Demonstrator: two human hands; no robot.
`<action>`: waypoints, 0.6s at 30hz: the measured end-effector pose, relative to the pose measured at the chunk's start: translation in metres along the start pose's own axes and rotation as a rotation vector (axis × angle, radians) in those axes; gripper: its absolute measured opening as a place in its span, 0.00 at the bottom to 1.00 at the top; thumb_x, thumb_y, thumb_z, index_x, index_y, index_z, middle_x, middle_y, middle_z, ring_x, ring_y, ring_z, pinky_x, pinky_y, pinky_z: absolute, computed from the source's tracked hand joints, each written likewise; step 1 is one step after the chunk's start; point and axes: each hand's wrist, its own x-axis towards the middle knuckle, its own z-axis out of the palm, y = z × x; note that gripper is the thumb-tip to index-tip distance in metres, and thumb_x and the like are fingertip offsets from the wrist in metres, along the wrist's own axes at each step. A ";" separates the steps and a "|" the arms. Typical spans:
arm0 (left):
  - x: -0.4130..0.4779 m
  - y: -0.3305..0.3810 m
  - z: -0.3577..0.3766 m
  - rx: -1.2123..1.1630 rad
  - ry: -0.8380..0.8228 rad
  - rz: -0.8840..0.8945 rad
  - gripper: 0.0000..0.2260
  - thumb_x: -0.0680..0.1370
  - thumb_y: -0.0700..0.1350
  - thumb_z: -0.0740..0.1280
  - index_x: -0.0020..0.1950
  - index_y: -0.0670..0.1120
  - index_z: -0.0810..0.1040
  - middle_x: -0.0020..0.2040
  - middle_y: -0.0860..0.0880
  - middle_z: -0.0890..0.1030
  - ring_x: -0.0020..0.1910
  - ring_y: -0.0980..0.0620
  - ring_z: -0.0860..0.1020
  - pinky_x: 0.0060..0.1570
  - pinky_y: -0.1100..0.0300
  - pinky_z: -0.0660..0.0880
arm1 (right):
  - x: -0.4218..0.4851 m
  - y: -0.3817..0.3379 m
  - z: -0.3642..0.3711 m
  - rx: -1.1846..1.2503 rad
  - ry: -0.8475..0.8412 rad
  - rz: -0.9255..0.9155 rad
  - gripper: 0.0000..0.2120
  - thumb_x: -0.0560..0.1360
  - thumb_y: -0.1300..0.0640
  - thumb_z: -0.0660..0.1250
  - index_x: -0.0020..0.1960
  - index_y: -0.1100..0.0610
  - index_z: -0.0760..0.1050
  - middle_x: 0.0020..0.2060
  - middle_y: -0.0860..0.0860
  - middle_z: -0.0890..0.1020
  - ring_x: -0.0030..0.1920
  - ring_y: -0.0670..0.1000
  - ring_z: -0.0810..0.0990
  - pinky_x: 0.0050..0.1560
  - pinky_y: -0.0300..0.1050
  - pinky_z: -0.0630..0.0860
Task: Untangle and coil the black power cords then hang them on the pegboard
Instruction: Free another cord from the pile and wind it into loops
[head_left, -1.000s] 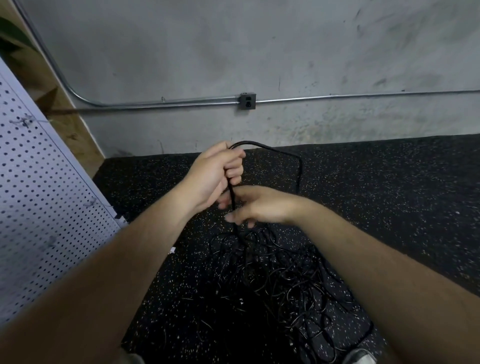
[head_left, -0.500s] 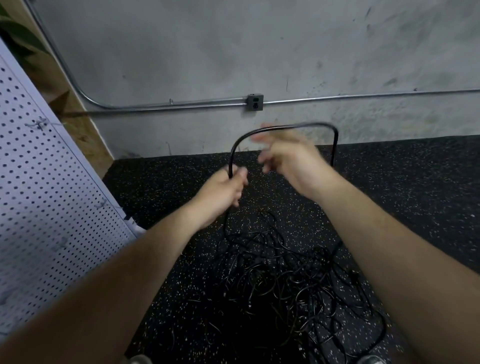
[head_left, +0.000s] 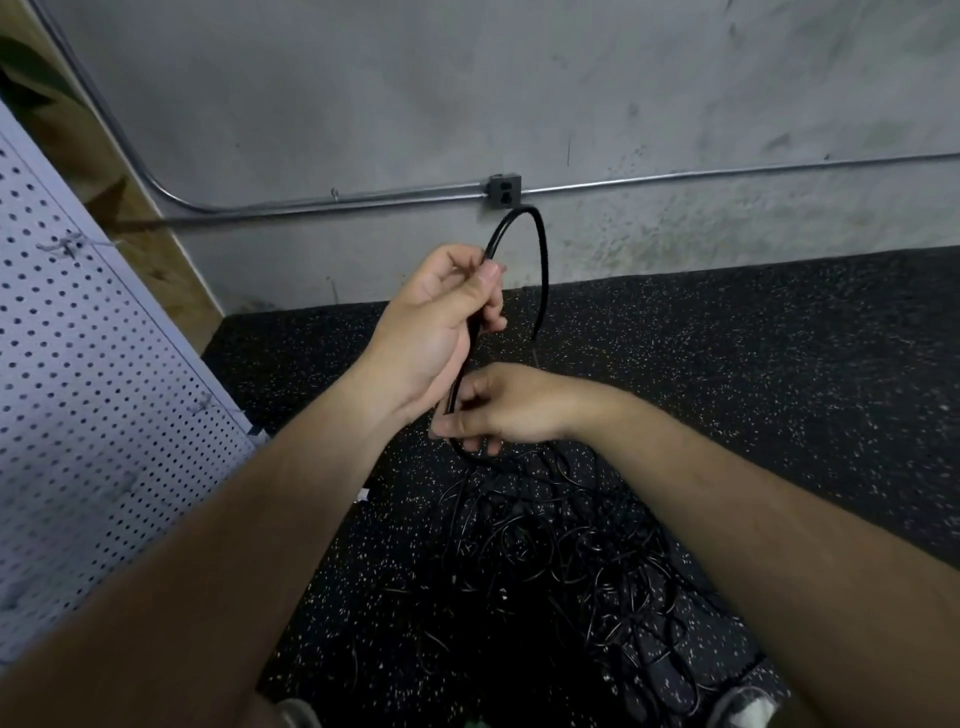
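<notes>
1. Both hands work one strand. The left hand (head_left: 441, 322) curls tight round the black power cord (head_left: 543, 270), whose loop arches out at 12 o'clock above the fist. The right hand (head_left: 498, 405), just below at 5 o'clock, pinches the same cord with curled fingers.
2. Below them the cord drops into the tangled pile (head_left: 571, 571) at 6 o'clock. The pegboard (head_left: 93, 389) stands at 9 o'clock, with no cord on it in view.
3. My worry is that a hard upward pull cinches knots or drags the whole heap. A slack grip would let the springy loop pop open.
4. I see a smooth, round, stiffish cord. The floor (head_left: 779, 364) is speckled black matting that hides strands, and the pegboard is a pale perforated sheet.
</notes>
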 end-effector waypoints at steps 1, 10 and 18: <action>0.000 0.000 -0.001 0.048 0.017 -0.017 0.06 0.84 0.39 0.61 0.53 0.45 0.77 0.42 0.51 0.80 0.42 0.55 0.77 0.50 0.60 0.75 | 0.002 -0.002 0.003 0.012 0.031 -0.003 0.07 0.79 0.54 0.71 0.51 0.57 0.81 0.38 0.46 0.83 0.38 0.43 0.81 0.43 0.43 0.81; -0.013 -0.036 -0.037 0.716 -0.321 -0.340 0.13 0.83 0.56 0.61 0.61 0.52 0.79 0.56 0.56 0.85 0.63 0.51 0.79 0.71 0.44 0.69 | -0.017 -0.022 -0.054 0.780 0.640 -0.333 0.10 0.83 0.59 0.63 0.54 0.66 0.79 0.43 0.58 0.82 0.39 0.51 0.80 0.41 0.44 0.79; 0.007 -0.023 -0.014 0.273 0.115 -0.079 0.12 0.87 0.42 0.56 0.49 0.45 0.77 0.37 0.50 0.81 0.40 0.52 0.82 0.38 0.60 0.78 | -0.009 0.013 -0.028 -0.051 0.118 0.010 0.15 0.77 0.56 0.71 0.63 0.49 0.77 0.58 0.44 0.83 0.50 0.42 0.81 0.44 0.41 0.79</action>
